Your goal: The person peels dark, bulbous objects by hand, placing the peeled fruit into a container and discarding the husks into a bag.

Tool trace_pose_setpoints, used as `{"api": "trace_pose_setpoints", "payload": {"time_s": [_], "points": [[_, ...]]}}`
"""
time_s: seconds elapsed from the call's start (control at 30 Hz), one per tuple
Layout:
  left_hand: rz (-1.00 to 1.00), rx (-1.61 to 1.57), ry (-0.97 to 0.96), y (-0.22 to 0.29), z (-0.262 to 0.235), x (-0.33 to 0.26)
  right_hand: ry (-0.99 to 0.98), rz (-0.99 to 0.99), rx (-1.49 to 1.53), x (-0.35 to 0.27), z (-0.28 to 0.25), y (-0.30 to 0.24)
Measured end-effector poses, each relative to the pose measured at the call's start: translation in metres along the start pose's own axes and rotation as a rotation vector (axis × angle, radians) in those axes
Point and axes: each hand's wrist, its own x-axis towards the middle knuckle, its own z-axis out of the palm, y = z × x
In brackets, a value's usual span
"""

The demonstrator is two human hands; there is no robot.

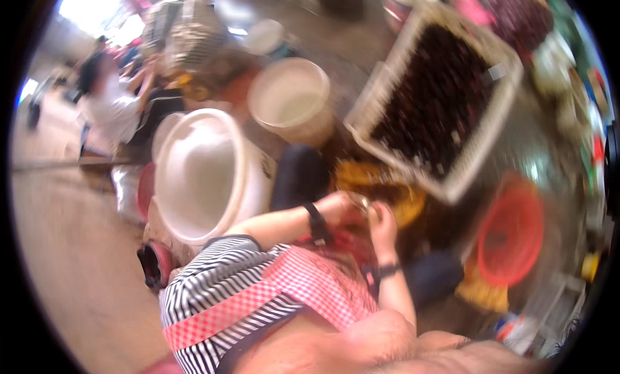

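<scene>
Working on small thing [363, 205]; left hand [338, 208] grips it; cannot tell if right hand [383, 225] pinches; next move likely needs steady hold.

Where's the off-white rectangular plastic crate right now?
Upper right of the head view: the crate sits beyond the person's right hand, above and left of the round red plastic basin.

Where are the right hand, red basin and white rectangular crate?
Right hand [383, 227]: head view, middle of the hand.
Red basin [518, 242]: head view, bare inside surface.
White rectangular crate [389, 80]: head view, left wall.
</scene>
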Motion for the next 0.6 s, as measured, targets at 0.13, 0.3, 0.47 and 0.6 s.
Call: {"api": "trace_pose_setpoints", "payload": {"time_s": [0.13, 0.3, 0.47, 0.6], "points": [[-0.126, -0.184, -0.047, 0.012, -0.003, 0.010, 0.121, 0.517, 0.222, -0.007, -0.006, 0.059], [-0.586, -1.117, 0.130, -0.046, 0.051, -0.017, -0.094, 0.077, 0.146, -0.005, 0.008, 0.032], [-0.962, -1.416, 0.200, 0.010, 0.016, 0.001, 0.003, 0.420, 0.135, -0.005, -0.001, 0.068], [-1.041, -1.306, 0.259, 0.020, 0.008, 0.007, -0.005, 0.332, 0.291, -0.008, 0.006, 0.039]]}}
